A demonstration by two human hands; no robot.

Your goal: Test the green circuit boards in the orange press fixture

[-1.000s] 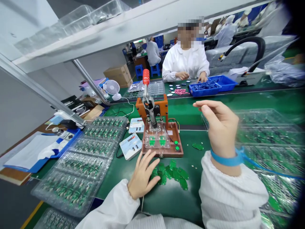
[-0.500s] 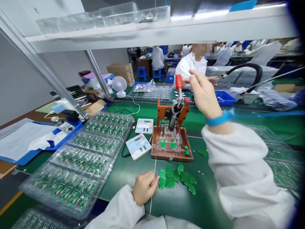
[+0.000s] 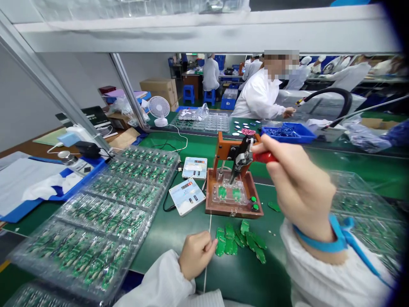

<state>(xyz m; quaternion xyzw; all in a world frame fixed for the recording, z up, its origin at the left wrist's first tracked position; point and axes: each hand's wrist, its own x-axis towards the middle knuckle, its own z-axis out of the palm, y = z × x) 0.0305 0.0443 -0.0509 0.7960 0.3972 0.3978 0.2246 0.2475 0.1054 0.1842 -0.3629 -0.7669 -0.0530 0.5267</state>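
Observation:
The wooden-framed test fixture (image 3: 234, 213) stands on the green table, two green circuit boards under its clear plate. My right hand (image 3: 295, 183) has its fingers wrapped round the red lever handle (image 3: 264, 157), which lies about level and points right. A blue strap circles the right wrist. My left hand (image 3: 197, 254) rests on the table as a loose fist, thumb beside a loose pile of green boards (image 3: 239, 241); whatever it may hold is hidden. Two white counter boxes (image 3: 187, 196) with red digits sit left of the fixture.
Clear trays full of boards (image 3: 92, 221) cover the left side, with more trays (image 3: 367, 213) at the right. A shelf (image 3: 191, 36) crosses above. Behind the fixture are a small fan (image 3: 159, 108), a blue bin (image 3: 287, 132) and a person in white (image 3: 258, 96).
The red handle has swung from upright down to the right, and my right hand has closed round it. The left hand keeps its place by the pile. The view has shifted slightly.

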